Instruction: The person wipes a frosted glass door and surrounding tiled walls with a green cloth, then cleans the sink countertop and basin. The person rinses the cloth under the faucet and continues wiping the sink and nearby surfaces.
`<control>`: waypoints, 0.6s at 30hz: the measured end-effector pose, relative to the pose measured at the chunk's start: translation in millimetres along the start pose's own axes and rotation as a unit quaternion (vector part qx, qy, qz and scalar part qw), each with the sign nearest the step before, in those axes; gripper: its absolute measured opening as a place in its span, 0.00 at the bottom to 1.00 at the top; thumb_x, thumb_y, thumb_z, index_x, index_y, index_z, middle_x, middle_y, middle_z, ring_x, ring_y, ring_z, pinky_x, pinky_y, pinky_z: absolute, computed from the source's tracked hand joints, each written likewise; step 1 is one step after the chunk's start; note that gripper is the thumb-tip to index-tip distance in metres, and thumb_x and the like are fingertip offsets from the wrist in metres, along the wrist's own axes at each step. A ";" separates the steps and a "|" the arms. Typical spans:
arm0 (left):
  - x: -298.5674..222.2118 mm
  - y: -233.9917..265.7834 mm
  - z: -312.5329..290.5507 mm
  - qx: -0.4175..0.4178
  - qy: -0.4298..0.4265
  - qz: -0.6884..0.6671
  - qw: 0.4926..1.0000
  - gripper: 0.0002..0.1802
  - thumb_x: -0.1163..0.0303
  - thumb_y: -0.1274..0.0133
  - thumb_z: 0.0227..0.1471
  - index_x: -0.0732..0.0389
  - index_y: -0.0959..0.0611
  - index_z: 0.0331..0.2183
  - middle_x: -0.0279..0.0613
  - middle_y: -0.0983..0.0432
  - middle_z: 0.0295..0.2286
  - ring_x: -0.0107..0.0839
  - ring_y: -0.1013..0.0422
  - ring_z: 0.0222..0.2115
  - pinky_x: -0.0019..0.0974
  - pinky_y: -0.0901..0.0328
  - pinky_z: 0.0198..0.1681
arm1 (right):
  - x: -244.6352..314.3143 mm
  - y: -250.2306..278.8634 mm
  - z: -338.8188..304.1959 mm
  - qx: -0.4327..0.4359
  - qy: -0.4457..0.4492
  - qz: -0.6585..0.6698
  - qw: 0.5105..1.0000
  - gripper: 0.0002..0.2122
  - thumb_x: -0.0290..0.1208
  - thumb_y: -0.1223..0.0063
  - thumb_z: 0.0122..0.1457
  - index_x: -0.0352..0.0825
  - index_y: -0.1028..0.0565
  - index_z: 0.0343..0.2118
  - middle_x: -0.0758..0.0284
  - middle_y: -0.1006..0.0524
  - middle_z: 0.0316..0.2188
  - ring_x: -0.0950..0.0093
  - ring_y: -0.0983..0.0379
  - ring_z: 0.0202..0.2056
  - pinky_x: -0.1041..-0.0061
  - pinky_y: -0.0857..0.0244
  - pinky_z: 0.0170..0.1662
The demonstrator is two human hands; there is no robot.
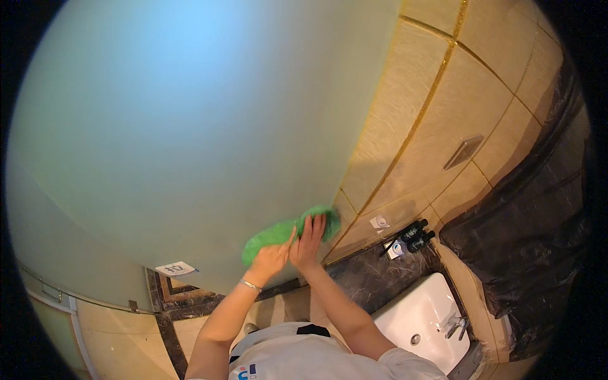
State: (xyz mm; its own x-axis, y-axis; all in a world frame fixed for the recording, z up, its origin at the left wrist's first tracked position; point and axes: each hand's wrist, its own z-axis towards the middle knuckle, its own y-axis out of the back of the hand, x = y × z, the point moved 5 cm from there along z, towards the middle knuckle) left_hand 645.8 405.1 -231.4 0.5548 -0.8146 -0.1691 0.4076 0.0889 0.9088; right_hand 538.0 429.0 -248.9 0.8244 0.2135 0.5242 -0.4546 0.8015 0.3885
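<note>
A green cloth (273,235) lies bunched against the lower right part of a large frosted glass panel (190,145), close to where the glass meets the tiled wall. My left hand (272,258), with a bracelet at the wrist, grips the left part of the cloth, its index finger pointing up toward the other hand. Beside it, my right hand (308,242) presses the cloth's right part to the glass, fingers stretched upward over it. The two hands touch or nearly touch. The cloth's right end looks smeared by motion.
At lower right a white washbasin (415,310) with a metal faucet (454,326) is set in a dark marble counter (361,278). Dark bottles (416,235) stand at its back. Black sheeting (525,240) hangs on the right. A sign (177,269) is stuck on the glass.
</note>
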 end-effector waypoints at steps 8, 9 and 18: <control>-4.3 126.3 62.0 -0.272 -0.024 0.123 0.954 0.26 0.67 0.49 0.47 0.50 0.25 0.51 0.37 0.23 0.36 0.35 0.27 0.35 0.38 0.32 0.38 | 64.2 22.6 120.8 -0.142 0.106 -0.022 0.984 0.24 0.40 0.67 0.60 0.29 0.38 0.54 0.52 0.47 0.60 0.49 0.54 0.60 0.46 0.63 0.59; 3.9 117.9 50.9 -0.240 -0.018 0.114 0.964 0.26 0.67 0.48 0.47 0.50 0.26 0.51 0.38 0.23 0.37 0.35 0.27 0.36 0.38 0.32 0.38 | 61.3 13.6 105.3 -0.135 0.118 -0.024 0.983 0.25 0.41 0.68 0.61 0.29 0.41 0.56 0.52 0.50 0.61 0.49 0.56 0.61 0.47 0.64 0.60; 77.0 20.2 -144.2 -0.016 0.044 0.005 0.999 0.30 0.69 0.54 0.51 0.43 0.35 0.57 0.36 0.23 0.23 0.31 0.28 0.16 0.32 0.33 0.18 | 66.8 -61.0 -81.7 0.141 0.205 -0.013 0.969 0.20 0.30 0.52 0.47 0.35 0.32 0.46 0.59 0.34 0.45 0.57 0.36 0.43 0.56 0.44 0.47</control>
State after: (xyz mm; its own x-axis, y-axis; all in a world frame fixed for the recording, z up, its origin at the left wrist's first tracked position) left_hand 801.3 426.8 -281.1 0.6202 -0.7599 -0.1948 0.4243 0.1160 0.8981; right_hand 648.4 440.0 -299.5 0.8756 0.4448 0.1885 -0.4575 0.6382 0.6192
